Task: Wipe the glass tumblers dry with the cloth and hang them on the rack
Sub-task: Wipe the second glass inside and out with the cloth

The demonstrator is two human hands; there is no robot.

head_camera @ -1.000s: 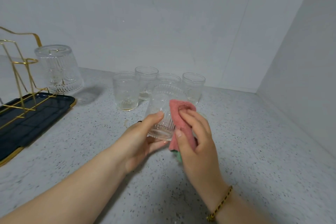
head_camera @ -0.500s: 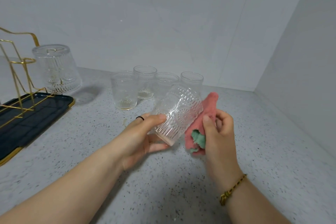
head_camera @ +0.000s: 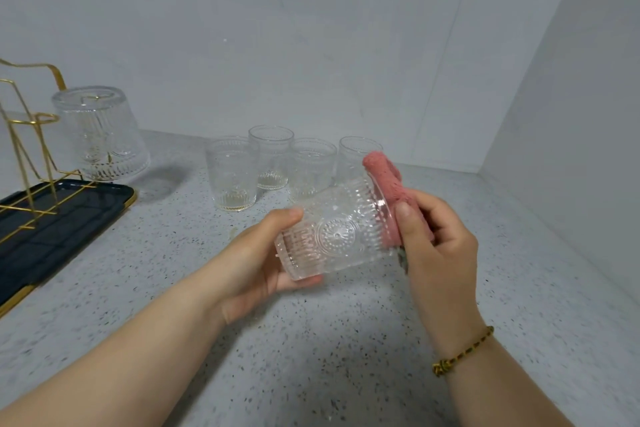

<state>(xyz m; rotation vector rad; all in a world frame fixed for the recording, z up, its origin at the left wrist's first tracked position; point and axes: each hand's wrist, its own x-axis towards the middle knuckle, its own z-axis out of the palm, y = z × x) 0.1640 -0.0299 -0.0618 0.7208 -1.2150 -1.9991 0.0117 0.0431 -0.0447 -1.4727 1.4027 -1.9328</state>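
Note:
My left hand [head_camera: 256, 253] grips a ribbed glass tumbler [head_camera: 337, 236] by its base, holding it on its side above the counter with the mouth pointing right. My right hand [head_camera: 433, 239] holds a pink cloth [head_camera: 384, 180] pressed against the tumbler's rim. Several more tumblers [head_camera: 232, 173] stand upright on the counter behind. One tumbler [head_camera: 100, 135] hangs upside down on the gold wire rack [head_camera: 20, 135] at the left.
The rack stands on a dark tray with a gold edge [head_camera: 62, 222] at the left. The speckled counter [head_camera: 346, 357] runs into a corner of white walls at the back and right.
The tumbler has been tipped from upright onto its side, mouth to the right. My right hand moved the cloth from the tumbler's side to its rim.

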